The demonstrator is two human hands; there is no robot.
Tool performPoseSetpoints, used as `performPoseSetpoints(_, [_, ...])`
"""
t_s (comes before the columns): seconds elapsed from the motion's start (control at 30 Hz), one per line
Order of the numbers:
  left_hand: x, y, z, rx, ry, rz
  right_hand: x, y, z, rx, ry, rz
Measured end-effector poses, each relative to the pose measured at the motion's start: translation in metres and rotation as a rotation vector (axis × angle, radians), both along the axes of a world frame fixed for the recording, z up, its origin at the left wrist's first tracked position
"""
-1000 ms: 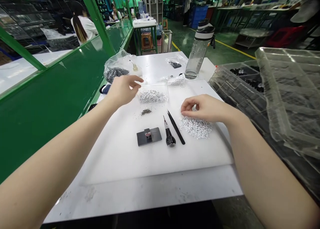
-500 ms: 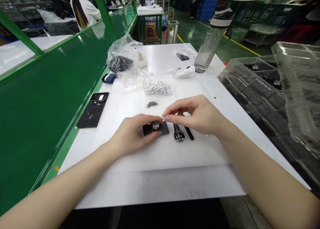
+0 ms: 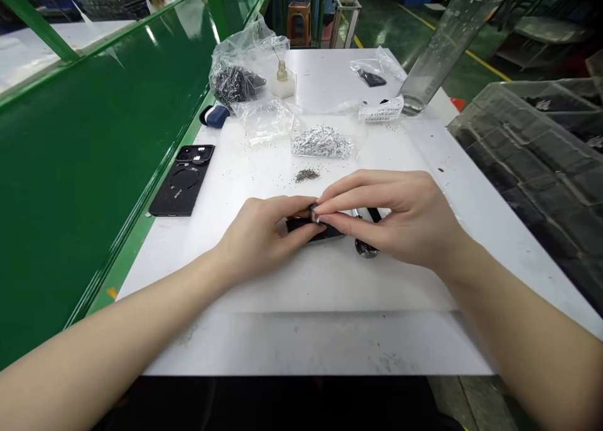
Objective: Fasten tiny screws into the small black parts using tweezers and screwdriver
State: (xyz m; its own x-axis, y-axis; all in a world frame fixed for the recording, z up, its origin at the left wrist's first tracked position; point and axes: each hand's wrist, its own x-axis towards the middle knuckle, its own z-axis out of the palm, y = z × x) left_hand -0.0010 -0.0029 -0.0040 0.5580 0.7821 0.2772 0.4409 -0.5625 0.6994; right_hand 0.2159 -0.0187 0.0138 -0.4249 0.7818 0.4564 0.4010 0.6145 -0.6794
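Observation:
My left hand (image 3: 271,236) pinches a small metal piece (image 3: 314,213) between thumb and forefinger, over a flat black block (image 3: 333,232) on the white table. From the right, my right hand (image 3: 400,211) reaches to the same piece; its fingertips are pressed together on a tiny white bit that is mostly hidden. Partly under my right hand lie a dark, shiny tool with a round end (image 3: 366,249) and a thin black strip (image 3: 374,215). Beyond the hands are a small pile of tiny brown grains (image 3: 307,175) and a clear tray of small white pieces (image 3: 323,143).
A black phone (image 3: 181,183) lies at the left edge beside the green belt (image 3: 94,167). Farther back are a plastic bag with black contents (image 3: 235,82), a small glass bottle (image 3: 282,71) and a tall clear bottle (image 3: 440,51). Compartment boxes (image 3: 527,148) stand at the right.
My right hand has moved in from beside the metal piece, and its fingertips now meet it. The camera view has tilted down and shifted left.

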Motion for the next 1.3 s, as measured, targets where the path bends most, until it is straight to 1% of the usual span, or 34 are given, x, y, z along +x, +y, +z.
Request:
performPoseSetpoints(0.17, [0.0,0.002,0.0,-0.013,-0.002,-0.005,-0.003,-0.001,-0.001,-0.059,0.0,-0.053])
performPoseSetpoints(0.3, [0.0,0.002,-0.001,-0.015,-0.014,-0.006,-0.008,-0.001,-0.002,-0.257,0.117,-0.084])
performPoseSetpoints(0.37, [0.001,0.001,-0.001,-0.008,-0.02,-0.005,-0.011,-0.002,-0.001,-0.336,0.131,-0.107])
performPoseSetpoints(0.53, [0.0,-0.001,-0.001,0.03,-0.018,-0.039,-0.016,-0.005,0.004,-0.364,0.078,-0.117])
performPoseSetpoints(0.63, [-0.001,0.0,0.002,0.026,-0.011,-0.076,-0.016,-0.006,0.006,-0.381,0.066,-0.105])
performPoseSetpoints(0.77, [-0.003,0.002,0.006,0.003,-0.029,-0.123,-0.013,-0.004,0.005,-0.38,0.078,-0.088])
performPoseSetpoints(0.83, [-0.003,0.002,0.006,-0.007,-0.034,-0.115,-0.009,-0.002,0.004,-0.398,0.089,-0.051])
performPoseSetpoints(0.93, [-0.004,0.002,0.004,-0.034,-0.04,-0.1,0.002,0.004,0.005,-0.497,0.118,0.077])
performPoseSetpoints(0.97, [-0.004,0.002,0.003,-0.05,-0.046,-0.09,0.007,0.007,0.006,-0.511,0.132,0.091])
performPoseSetpoints(1.0, [-0.004,0.002,0.003,-0.067,-0.052,-0.077,0.012,0.009,0.008,-0.496,0.136,0.068])
performPoseSetpoints(1.07, [-0.004,0.001,0.003,-0.104,-0.062,-0.054,0.024,0.012,0.011,-0.381,0.055,-0.094])
performPoseSetpoints(1.13, [-0.003,0.0,0.004,-0.133,-0.067,-0.047,0.034,0.015,0.013,-0.269,-0.108,-0.275])
performPoseSetpoints(1.17, [-0.003,0.0,0.004,-0.137,-0.073,-0.046,0.038,0.016,0.013,-0.254,-0.216,-0.328])
performPoseSetpoints(1.23, [-0.002,-0.001,0.006,-0.145,-0.077,-0.042,0.043,0.017,0.011,-0.301,-0.42,-0.354])
performPoseSetpoints(1.3, [-0.002,-0.002,0.007,-0.154,-0.075,-0.041,0.044,0.016,0.009,-0.367,-0.57,-0.329])
